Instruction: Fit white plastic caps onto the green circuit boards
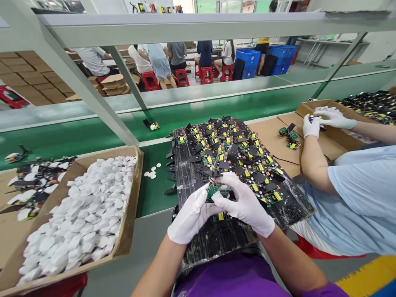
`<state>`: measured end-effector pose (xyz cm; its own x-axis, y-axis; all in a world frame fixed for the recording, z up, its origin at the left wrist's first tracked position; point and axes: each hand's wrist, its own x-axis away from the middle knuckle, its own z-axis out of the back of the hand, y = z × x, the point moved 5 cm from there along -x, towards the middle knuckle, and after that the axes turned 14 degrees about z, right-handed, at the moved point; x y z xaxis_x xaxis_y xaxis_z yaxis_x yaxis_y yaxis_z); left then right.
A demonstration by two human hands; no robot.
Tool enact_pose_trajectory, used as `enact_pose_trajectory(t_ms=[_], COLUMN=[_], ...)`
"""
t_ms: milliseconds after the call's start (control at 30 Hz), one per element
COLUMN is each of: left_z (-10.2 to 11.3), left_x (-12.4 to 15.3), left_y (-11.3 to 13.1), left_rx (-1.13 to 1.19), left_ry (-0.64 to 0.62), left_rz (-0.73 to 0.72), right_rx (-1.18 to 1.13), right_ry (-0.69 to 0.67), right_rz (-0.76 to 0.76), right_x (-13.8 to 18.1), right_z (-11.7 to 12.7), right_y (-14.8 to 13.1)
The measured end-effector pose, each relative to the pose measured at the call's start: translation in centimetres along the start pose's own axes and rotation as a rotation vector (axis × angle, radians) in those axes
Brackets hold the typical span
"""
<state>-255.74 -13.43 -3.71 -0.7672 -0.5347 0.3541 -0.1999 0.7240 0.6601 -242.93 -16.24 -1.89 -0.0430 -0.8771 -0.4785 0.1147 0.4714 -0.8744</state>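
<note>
I see the left hand [191,216] and right hand [244,203] together gripping one board [213,192] over the near part of the black panel [186,175].

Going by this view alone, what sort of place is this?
Most likely an electronics assembly workshop. Small circuit boards crowd a black panel, a cardboard box is heaped with white pieces, and a row of red stools shows beyond.
</note>
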Motion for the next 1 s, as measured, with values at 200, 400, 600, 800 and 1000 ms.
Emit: enact_pose_trajectory(t_ms=[200, 400, 600, 800, 1000], left_z=[-0.3, -1.0, -1.6, -1.3, -1.1], left_x=[0.5, 1.1, 1.4, 1.5, 1.6], left_y=[-1.0, -1.1, -0.9, -1.0, -1.6], left_rx=[0.104, 0.021, 0.028, 0.036, 0.001], left_ry=[-0.010, -0.027, -0.008, 0.065, 0.064], left_rz=[-0.018, -0.030, -0.089, -0.104, -0.109], right_rx=[-0.259, -0.309, -0.445, -0.429, -0.451], right_ry=[-0.068, 0.021, 0.128, 0.084, 0.087], right_rz=[-0.244, -0.287, -0.273, -0.260, -0.266], right_x=[0.5, 0.7, 0.3, -0.1, -0.2], right_z=[-1.2, -1.5, -2.1, -2.1, -1.8], right_y=[0.6, -0.3, -0.8, -0.3, -0.7])
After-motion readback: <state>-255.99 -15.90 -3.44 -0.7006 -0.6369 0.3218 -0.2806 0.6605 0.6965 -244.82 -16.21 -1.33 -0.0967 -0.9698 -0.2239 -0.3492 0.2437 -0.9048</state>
